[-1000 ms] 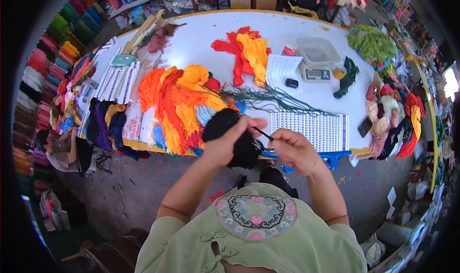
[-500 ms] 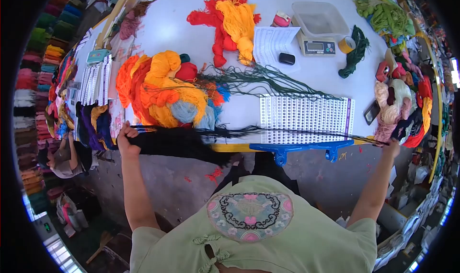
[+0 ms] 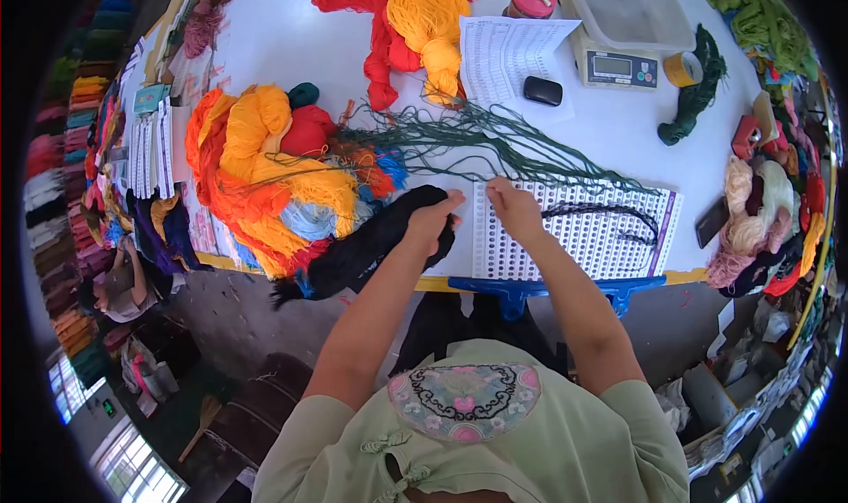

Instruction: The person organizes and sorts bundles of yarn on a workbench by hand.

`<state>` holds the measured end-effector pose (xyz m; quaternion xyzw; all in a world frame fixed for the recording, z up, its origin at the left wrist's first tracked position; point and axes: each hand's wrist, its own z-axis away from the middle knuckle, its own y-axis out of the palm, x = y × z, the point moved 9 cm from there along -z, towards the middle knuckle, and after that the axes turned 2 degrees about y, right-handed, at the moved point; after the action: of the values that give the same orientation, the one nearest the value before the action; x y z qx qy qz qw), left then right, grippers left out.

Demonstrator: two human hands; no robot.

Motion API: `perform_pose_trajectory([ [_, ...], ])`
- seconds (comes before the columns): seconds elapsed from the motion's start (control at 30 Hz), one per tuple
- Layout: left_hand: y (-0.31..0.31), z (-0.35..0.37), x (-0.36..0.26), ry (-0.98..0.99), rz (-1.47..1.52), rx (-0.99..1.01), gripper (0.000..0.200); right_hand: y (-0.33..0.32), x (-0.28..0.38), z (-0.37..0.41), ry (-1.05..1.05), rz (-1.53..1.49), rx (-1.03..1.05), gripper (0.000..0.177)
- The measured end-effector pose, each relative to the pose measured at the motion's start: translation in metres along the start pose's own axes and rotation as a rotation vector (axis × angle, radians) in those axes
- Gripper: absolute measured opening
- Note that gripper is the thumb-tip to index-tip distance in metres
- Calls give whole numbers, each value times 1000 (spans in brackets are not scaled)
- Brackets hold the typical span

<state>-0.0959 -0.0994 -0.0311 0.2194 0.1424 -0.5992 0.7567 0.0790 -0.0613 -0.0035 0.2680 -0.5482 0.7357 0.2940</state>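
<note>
My left hand (image 3: 431, 223) grips a thick hank of black yarn (image 3: 358, 247) near its right end. The hank slants down to the left over the table edge, with a bit of blue at its loose tip. My right hand (image 3: 515, 210) is just to the right, fingers closed in a pinch. Thin black yarn strands (image 3: 632, 211) run from beside it and curve back over the white card with rows of dark dots (image 3: 565, 247). Exactly where the fingers meet the strands is hidden.
Orange and yellow hanks (image 3: 256, 150) lie left, dark green strands (image 3: 512, 141) behind the card. Farther back are a printed sheet (image 3: 503, 52), a scale (image 3: 614, 66) and a plastic tub (image 3: 632, 8). A blue bracket (image 3: 556, 289) sits on the front edge. Another person (image 3: 124, 287) is far left.
Both hands have come from wide apart to close together at the middle. The black strands, stretched along the table edge before, now lie curved on the card. The camera view has moved closer.
</note>
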Motion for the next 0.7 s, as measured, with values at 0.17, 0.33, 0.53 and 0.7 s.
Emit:
perform_pose_trajectory([
  [0.17, 24, 2, -18, -7, -467, -38, 37, 15, -1, -13, -89, 59, 32, 8],
  [0.33, 18, -41, 9, 157, -749, 33, 42, 14, -8, -12, -89, -53, 31, 16],
  [0.53, 33, -50, -4, 304, -1099, 311, 27, 11, -14, -16, 84, -298, 192, 33],
  [0.7, 5, -44, -37, 385, -557, 162, 26, 27, -28, -19, 251, -569, 459, 32],
])
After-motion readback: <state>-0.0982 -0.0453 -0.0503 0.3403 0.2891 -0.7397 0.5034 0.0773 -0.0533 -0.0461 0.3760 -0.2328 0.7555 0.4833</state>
